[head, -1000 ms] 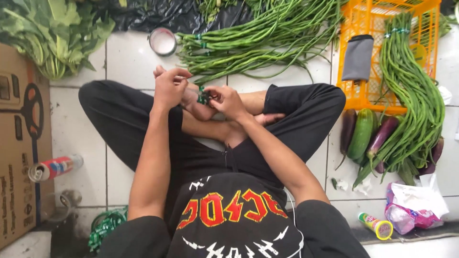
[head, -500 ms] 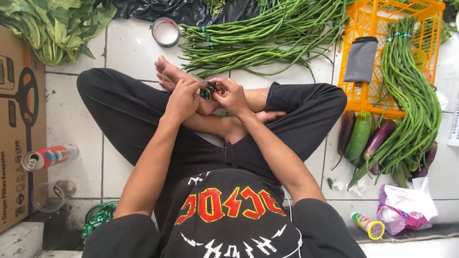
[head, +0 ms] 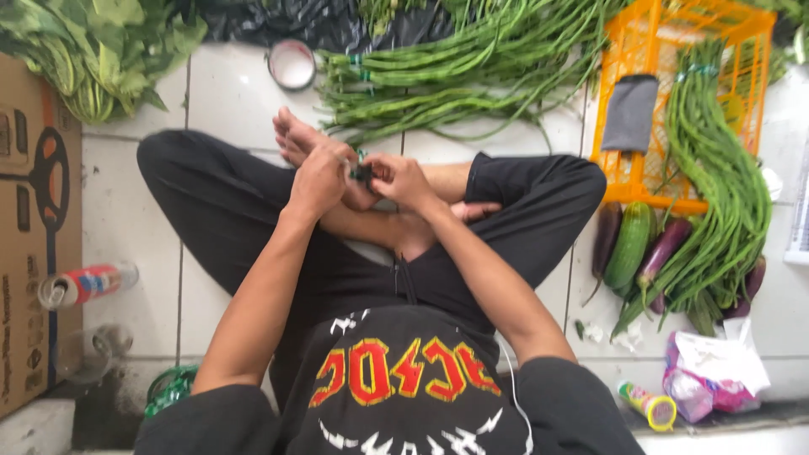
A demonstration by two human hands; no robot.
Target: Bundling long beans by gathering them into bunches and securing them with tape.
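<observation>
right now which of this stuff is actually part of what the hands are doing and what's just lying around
In hand:
- left hand and right hand, fingers meeting on a small dark green item; too small to identify
- long beans, bundled just beyond the hands

Lying about:
- orange crate
- aubergines and cucumber
- leafy greens
- cardboard box
- drink can

Seated cross-legged on white tiled floor [head: 227, 93], left hand [head: 318, 179] and right hand [head: 403, 179] pinch small dark green tie [head: 362, 173] near long green beans [head: 455, 76].

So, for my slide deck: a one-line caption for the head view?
Seated cross-legged, both hands pinch a small green tie near bundled long beans.
</observation>
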